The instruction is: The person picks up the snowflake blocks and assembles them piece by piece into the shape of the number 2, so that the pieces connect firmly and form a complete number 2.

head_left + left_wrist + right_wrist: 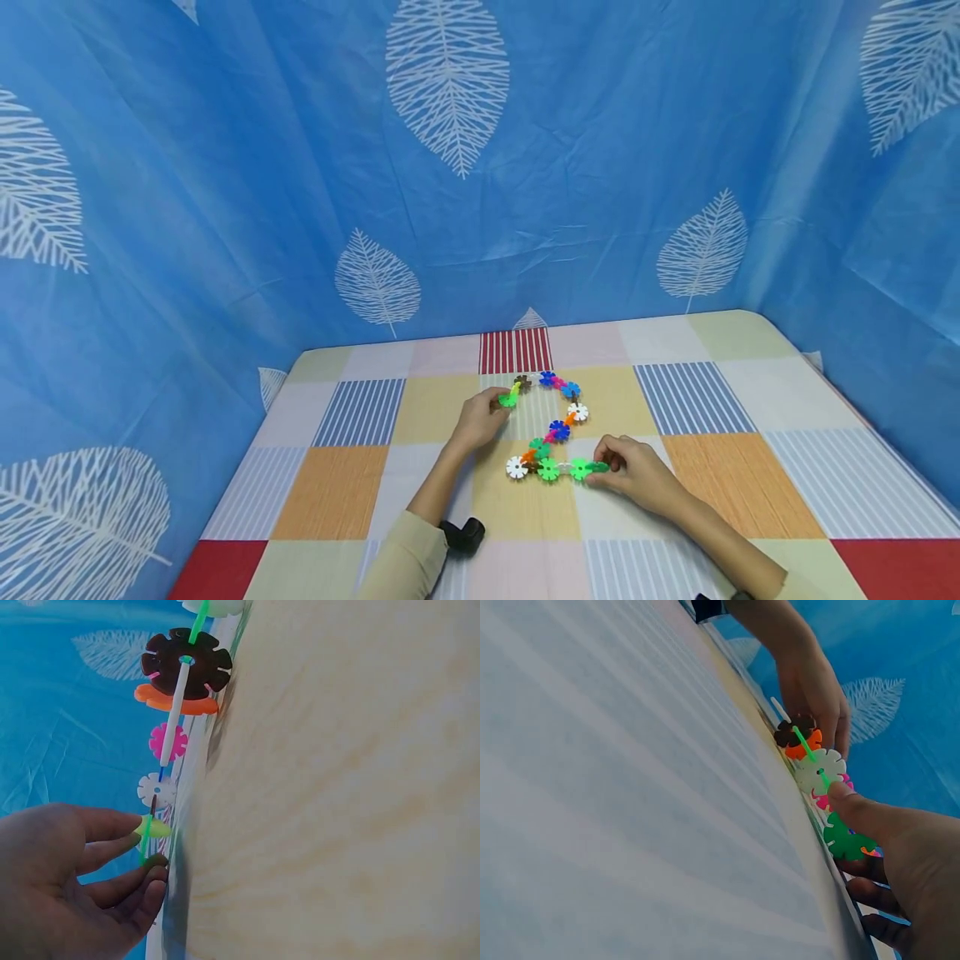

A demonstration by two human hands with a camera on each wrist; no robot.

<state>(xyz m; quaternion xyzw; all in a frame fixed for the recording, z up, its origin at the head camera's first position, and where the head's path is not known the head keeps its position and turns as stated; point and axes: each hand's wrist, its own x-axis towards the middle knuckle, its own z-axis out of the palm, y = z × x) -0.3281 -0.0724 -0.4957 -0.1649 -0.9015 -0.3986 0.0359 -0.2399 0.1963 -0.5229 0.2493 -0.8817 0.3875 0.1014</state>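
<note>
A chain of colourful notched plastic discs, slotted into one another, lies on the cloth in a shape like a figure 2. Its upper left end is a light green disc, which my left hand pinches between thumb and fingers. At the lower right end, my right hand pinches a dark green disc beside a bright green disc. A white disc marks the lower left corner. In the left wrist view, a brown disc stands nearer the camera than the held end.
A patchwork-patterned cloth covers the table. Blue curtains with white leaf prints hang behind and at both sides. A black wrist device sits on the left forearm.
</note>
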